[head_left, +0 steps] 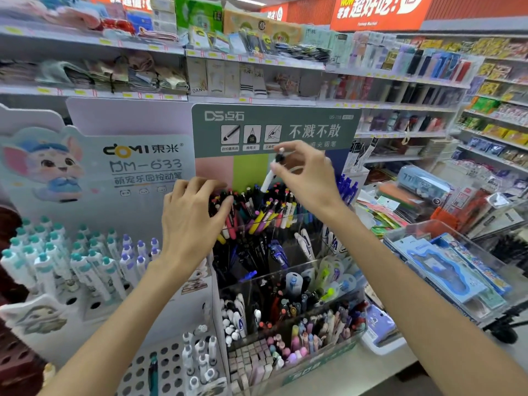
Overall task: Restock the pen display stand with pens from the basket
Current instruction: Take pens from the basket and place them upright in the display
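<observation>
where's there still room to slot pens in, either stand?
Free: open holes in the perforated tray at lower left, beside the white pens. Crowded: top tier, where the right hand lowers a white pen and the left hand parts pens.

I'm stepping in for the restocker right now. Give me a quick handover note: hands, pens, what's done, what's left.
Right hand: pinches a white pen by its black top, tip down over the top tier.
Left hand: fingers rest on the pens in the top tier, holding them aside.
Pen display stand: all tiers already hold pens.
Basket: not in view.
Left: seat this pen, then fetch more.
</observation>
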Motion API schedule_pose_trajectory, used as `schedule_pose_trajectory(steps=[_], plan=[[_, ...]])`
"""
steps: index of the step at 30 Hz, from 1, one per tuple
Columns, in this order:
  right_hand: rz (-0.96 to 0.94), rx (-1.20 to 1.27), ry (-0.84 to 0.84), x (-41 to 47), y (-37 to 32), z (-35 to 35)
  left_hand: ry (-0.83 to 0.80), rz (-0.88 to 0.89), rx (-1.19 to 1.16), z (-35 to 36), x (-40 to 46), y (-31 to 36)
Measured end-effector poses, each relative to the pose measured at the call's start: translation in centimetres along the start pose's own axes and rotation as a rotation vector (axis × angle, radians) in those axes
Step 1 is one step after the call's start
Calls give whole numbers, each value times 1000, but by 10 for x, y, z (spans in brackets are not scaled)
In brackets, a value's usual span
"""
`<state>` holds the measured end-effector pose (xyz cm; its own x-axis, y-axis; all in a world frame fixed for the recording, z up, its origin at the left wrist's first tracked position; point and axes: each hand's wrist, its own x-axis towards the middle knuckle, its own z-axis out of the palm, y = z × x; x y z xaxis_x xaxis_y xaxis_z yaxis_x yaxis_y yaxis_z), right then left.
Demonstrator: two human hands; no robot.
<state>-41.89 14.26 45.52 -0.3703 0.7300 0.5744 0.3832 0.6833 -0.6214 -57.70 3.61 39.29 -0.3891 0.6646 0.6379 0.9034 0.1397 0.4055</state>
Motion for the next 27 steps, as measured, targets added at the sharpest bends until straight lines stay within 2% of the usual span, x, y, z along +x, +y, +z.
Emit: schedule_pose_trajectory(steps=[3, 6, 11, 16, 21, 25, 27], plan=[[31, -263, -238, 7, -1, 9, 39, -6, -75, -9, -8, 0], [149, -337, -483, 22, -4, 11, 33, -19, -114, -20, -10, 0], [167, -455, -626, 40, -17, 20, -42, -104, -172, -32, -16, 3], [197, -699, -612, 43, -21, 28, -122, -136, -166, -29, -25, 2], [217, -712, -549, 28, -18, 52, -162, -126, -178, -29, -28, 4], [255, -498, -557, 24, -8, 43, -201, -106, -176, -31, -28, 1], [229, -322, -438, 11, -5, 27, -240, -85, -200, -28, -29, 4]])
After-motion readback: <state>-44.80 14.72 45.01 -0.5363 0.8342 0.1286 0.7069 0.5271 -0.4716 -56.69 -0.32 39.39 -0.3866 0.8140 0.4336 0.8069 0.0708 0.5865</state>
